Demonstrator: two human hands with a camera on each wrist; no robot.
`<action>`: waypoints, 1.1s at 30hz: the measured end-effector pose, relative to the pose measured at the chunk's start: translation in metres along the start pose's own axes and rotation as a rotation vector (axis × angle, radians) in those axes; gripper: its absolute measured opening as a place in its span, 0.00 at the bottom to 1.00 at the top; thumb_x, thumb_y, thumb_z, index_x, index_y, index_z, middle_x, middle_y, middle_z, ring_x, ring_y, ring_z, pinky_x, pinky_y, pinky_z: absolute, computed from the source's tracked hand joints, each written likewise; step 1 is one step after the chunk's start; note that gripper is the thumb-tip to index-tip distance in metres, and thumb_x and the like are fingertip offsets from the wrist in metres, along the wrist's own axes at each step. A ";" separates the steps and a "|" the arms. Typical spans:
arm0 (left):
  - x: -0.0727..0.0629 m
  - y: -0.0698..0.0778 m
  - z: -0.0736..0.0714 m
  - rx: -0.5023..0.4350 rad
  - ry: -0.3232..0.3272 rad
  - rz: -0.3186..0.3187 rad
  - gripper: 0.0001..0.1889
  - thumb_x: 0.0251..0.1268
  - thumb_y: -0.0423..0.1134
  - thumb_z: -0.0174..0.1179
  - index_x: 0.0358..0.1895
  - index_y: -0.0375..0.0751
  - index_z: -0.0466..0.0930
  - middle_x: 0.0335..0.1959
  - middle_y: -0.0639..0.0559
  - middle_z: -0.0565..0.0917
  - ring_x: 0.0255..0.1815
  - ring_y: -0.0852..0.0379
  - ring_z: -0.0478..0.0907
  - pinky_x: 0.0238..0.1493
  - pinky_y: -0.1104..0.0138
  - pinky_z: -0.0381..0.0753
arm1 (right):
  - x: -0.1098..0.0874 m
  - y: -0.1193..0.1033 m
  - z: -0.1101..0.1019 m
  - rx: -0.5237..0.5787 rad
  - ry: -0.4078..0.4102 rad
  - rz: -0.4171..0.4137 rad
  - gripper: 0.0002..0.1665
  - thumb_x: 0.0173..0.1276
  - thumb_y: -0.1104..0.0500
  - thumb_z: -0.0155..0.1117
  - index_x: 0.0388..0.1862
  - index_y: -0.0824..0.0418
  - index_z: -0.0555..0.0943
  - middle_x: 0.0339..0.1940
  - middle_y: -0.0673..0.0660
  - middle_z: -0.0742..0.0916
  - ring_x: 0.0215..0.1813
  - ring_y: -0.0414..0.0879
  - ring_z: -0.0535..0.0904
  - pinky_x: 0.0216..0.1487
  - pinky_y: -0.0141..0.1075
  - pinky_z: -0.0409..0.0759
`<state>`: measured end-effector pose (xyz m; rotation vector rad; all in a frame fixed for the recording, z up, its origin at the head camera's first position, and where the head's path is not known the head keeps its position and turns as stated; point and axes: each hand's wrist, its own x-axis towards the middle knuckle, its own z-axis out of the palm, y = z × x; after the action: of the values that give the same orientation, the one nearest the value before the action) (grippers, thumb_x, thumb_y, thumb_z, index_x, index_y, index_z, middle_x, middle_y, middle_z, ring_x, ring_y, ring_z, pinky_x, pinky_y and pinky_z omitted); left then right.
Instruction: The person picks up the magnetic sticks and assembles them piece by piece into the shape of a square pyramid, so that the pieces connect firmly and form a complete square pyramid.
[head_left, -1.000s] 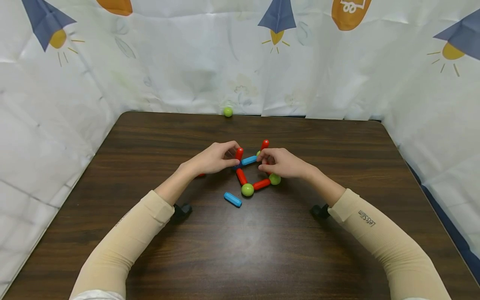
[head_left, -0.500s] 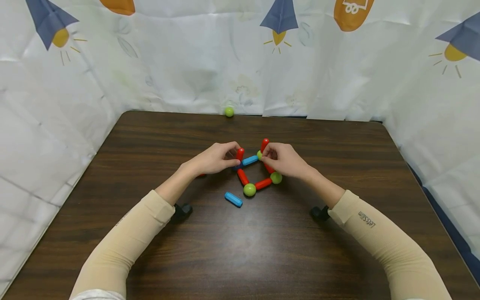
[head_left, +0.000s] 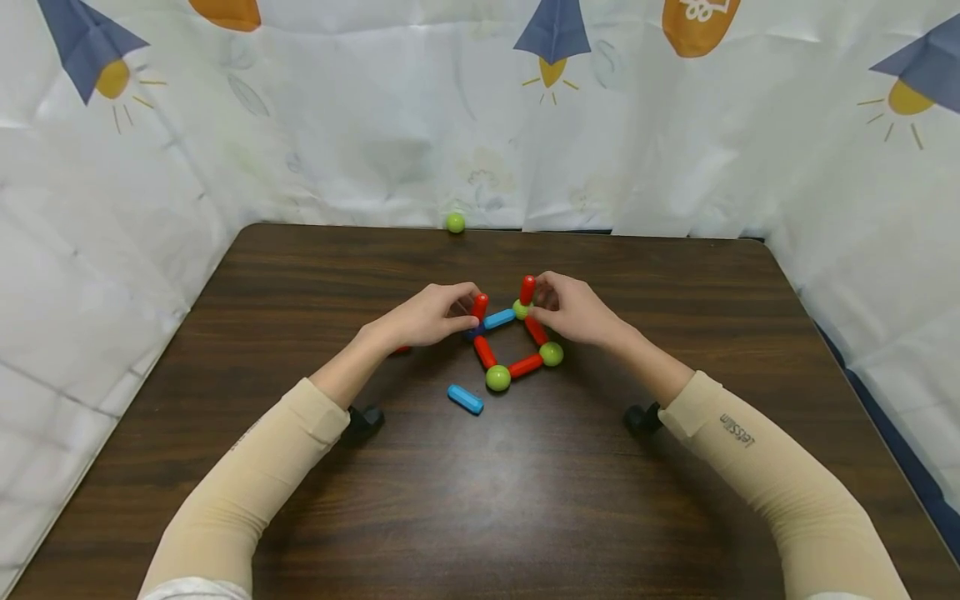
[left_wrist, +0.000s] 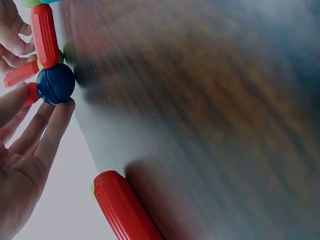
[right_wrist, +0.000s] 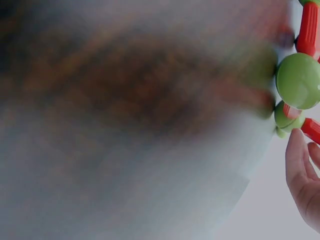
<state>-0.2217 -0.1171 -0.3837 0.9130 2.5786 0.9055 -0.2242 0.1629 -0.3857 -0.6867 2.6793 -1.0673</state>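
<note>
A closed four-sided frame of rods and balls lies mid-table in the head view. Its sides are red rods [head_left: 526,366] and one light-blue rod [head_left: 499,319]. Green balls [head_left: 498,378] and one dark blue ball [left_wrist: 56,84] form the corners. Two red rods stand upright, one at the blue corner and one [head_left: 528,289] on the far green ball [head_left: 521,310]. My left hand [head_left: 435,315] pinches the dark blue ball, thumb by its upright rod [head_left: 480,306]. The right hand [head_left: 573,310] has thumb and fingers curled at the far green ball, beside its upright rod.
A loose light-blue rod [head_left: 465,399] lies in front of the frame. Another red rod [left_wrist: 125,207] sits by the left wrist, partly hidden by it in the head view. One green ball [head_left: 455,222] rests at the table's far edge, against the white curtain [head_left: 337,142].
My right hand has moved away from me, from over the right side rod to the far green ball, then to the right of its upright rod. The left hand keeps its hold.
</note>
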 end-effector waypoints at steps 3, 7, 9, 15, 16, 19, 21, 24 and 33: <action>0.002 0.000 0.000 0.000 -0.006 0.010 0.13 0.77 0.39 0.61 0.58 0.43 0.77 0.51 0.47 0.84 0.54 0.51 0.81 0.57 0.56 0.79 | 0.003 0.000 -0.002 -0.021 -0.049 -0.006 0.16 0.75 0.59 0.66 0.57 0.63 0.78 0.49 0.57 0.86 0.49 0.51 0.83 0.49 0.46 0.81; 0.003 -0.001 -0.001 -0.007 -0.013 0.031 0.13 0.77 0.38 0.61 0.59 0.42 0.77 0.51 0.48 0.85 0.56 0.51 0.81 0.58 0.55 0.79 | 0.005 -0.002 -0.002 -0.028 -0.081 -0.008 0.13 0.76 0.60 0.64 0.55 0.62 0.79 0.49 0.55 0.87 0.50 0.51 0.84 0.49 0.46 0.82; 0.003 -0.003 -0.001 -0.011 -0.016 0.040 0.13 0.77 0.37 0.61 0.59 0.42 0.77 0.51 0.48 0.85 0.56 0.51 0.81 0.59 0.55 0.78 | 0.005 -0.002 -0.003 -0.032 -0.083 -0.007 0.12 0.76 0.61 0.64 0.55 0.63 0.80 0.49 0.56 0.87 0.51 0.51 0.84 0.50 0.46 0.82; 0.005 -0.005 -0.002 -0.016 -0.015 0.038 0.14 0.77 0.37 0.61 0.60 0.42 0.77 0.51 0.49 0.85 0.56 0.52 0.81 0.59 0.55 0.78 | 0.006 -0.004 -0.005 -0.063 -0.111 -0.002 0.13 0.76 0.61 0.64 0.56 0.64 0.82 0.45 0.55 0.88 0.48 0.51 0.84 0.48 0.45 0.81; 0.005 -0.005 -0.002 -0.014 -0.013 0.034 0.14 0.77 0.37 0.61 0.60 0.42 0.77 0.51 0.49 0.85 0.56 0.52 0.81 0.59 0.56 0.78 | 0.006 -0.004 -0.006 -0.070 -0.117 -0.002 0.13 0.76 0.61 0.64 0.55 0.64 0.82 0.45 0.55 0.88 0.47 0.51 0.84 0.47 0.45 0.80; 0.004 -0.004 -0.004 -0.006 -0.001 0.014 0.15 0.76 0.38 0.62 0.61 0.42 0.77 0.51 0.48 0.85 0.56 0.52 0.81 0.58 0.56 0.78 | 0.006 -0.003 -0.006 -0.085 -0.135 -0.009 0.11 0.76 0.60 0.65 0.53 0.63 0.83 0.43 0.53 0.88 0.46 0.50 0.84 0.46 0.44 0.79; 0.002 -0.003 -0.005 -0.006 0.011 -0.004 0.15 0.76 0.38 0.63 0.61 0.42 0.77 0.52 0.48 0.85 0.55 0.52 0.81 0.57 0.56 0.79 | 0.006 -0.002 -0.006 -0.088 -0.141 -0.015 0.09 0.76 0.60 0.65 0.50 0.62 0.83 0.43 0.53 0.88 0.47 0.50 0.84 0.47 0.44 0.79; -0.002 -0.002 -0.008 -0.014 0.024 -0.026 0.15 0.75 0.38 0.64 0.60 0.42 0.77 0.51 0.49 0.84 0.55 0.52 0.80 0.56 0.57 0.79 | 0.005 -0.001 -0.007 -0.090 -0.145 -0.019 0.07 0.76 0.60 0.66 0.47 0.62 0.83 0.43 0.52 0.88 0.48 0.49 0.84 0.48 0.44 0.79; -0.022 -0.008 -0.026 -0.012 -0.008 -0.083 0.15 0.75 0.36 0.63 0.60 0.36 0.78 0.55 0.45 0.83 0.57 0.49 0.79 0.60 0.54 0.76 | -0.001 -0.001 -0.009 -0.100 -0.151 -0.021 0.10 0.75 0.59 0.67 0.49 0.64 0.83 0.40 0.54 0.89 0.42 0.50 0.83 0.43 0.44 0.80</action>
<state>-0.2196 -0.1479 -0.3675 0.7976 2.5804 0.8921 -0.2262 0.1682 -0.3789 -0.7818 2.6144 -0.8539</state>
